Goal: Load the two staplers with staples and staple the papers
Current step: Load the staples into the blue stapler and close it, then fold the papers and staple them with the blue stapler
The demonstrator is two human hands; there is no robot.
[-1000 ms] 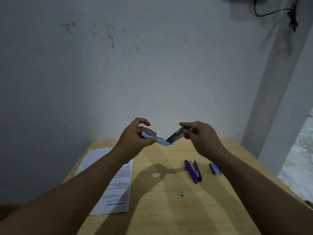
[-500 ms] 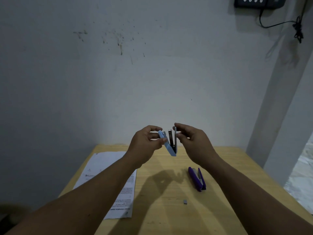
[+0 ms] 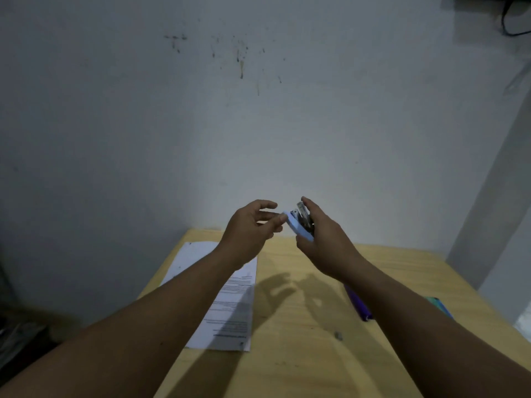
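A light blue stapler is held up above the far edge of the wooden table, nearly folded shut, its metal magazine showing. My right hand grips it from the right side. My left hand is beside it with fingers apart, one fingertip touching the stapler's blue top end. A purple stapler lies on the table, partly hidden under my right forearm. The printed papers lie on the table's left side, under my left forearm.
A small grey strip of staples lies on the table near the middle. A blue staple box sits at the right behind my right arm. A stained wall stands directly behind the table, and a pillar rises at the right.
The blue stapler went from spread wide open to nearly folded together. My left hand let go of its blue half and now only touches it; my right hand holds it alone.
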